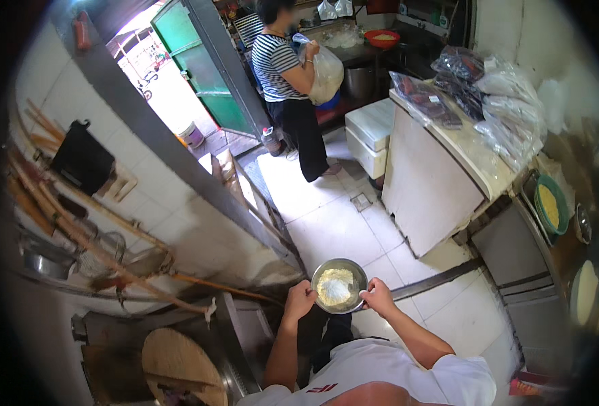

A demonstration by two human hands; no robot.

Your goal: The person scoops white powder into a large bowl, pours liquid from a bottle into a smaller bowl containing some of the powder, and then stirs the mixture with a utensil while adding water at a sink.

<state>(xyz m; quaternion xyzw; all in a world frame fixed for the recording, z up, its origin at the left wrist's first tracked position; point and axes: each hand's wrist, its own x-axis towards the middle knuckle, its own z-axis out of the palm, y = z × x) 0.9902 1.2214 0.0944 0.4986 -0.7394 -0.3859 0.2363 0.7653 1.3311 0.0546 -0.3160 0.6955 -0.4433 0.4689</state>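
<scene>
Between my hands I hold a round metal bowl out in front of me, above the floor. Inside it lies pale yellow, crumbly-looking powder with a heap of white powder on top. My left hand grips the rim on the left side, its fingers closed. On the right side, my right hand pinches the rim with the thumb on the edge. The fingers under the bowl are partly hidden.
Farther off, a person in a striped top holds a bulging plastic bag. A counter with plastic-wrapped packages stands right of the tiled floor. At left are wooden poles and a round wooden lid. A green basin sits far right.
</scene>
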